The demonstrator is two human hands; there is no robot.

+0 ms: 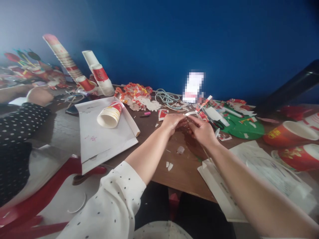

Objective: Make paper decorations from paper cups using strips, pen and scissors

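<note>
Paper cup (109, 116) well left of the fingers; left hand (173, 122), fingers bunched, can't tell if pinching. White strip (191, 113) sits at both hands' fingertips, likely light, bendy paper, creases easily, best held by edges; right hand (201, 130) pinches it, thumb against forefinger, green sheet (240, 131) just right.

Your sleeve (119, 196) is showing matt cloth; the strip (191, 113) you are holding is looking like smooth paper, the table (191, 181) like wood.
</note>
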